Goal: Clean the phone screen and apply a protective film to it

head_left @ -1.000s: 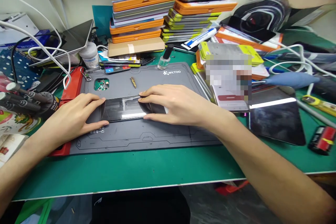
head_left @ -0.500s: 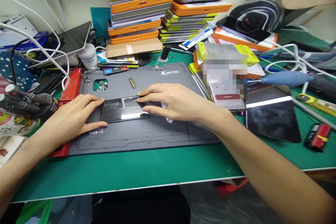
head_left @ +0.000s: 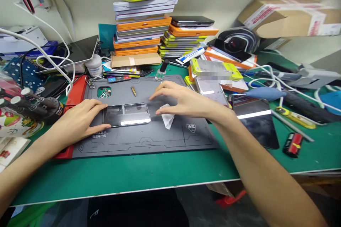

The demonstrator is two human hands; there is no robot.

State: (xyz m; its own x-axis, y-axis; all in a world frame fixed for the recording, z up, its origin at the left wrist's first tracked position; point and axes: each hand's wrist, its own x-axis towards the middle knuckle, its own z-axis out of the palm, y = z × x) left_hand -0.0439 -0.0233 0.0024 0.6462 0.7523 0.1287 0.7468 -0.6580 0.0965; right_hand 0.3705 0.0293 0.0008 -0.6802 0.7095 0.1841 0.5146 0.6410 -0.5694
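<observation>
A black phone point(head_left: 127, 114) lies flat, screen up, on the grey work mat point(head_left: 149, 138). My left hand point(head_left: 77, 120) grips its left end between thumb and forefinger. My right hand point(head_left: 183, 101) hovers to the right of the phone, fingers spread, thumb and fingers pinching a small white wipe point(head_left: 167, 117) that hangs down onto the mat. The right hand no longer touches the phone.
Behind the mat stand two stacks of boxed screens point(head_left: 145, 21), a small glass bottle point(head_left: 161, 71) and a white bottle point(head_left: 94, 65). A tablet point(head_left: 255, 122) and another phone point(head_left: 211, 90) lie at the right. Screwdrivers point(head_left: 29, 101) and cables point(head_left: 50, 60) crowd the left.
My right hand has lifted off the phone and moved right, taking the white wipe with it. The whole screen now shows. The camera has tilted up a little.
</observation>
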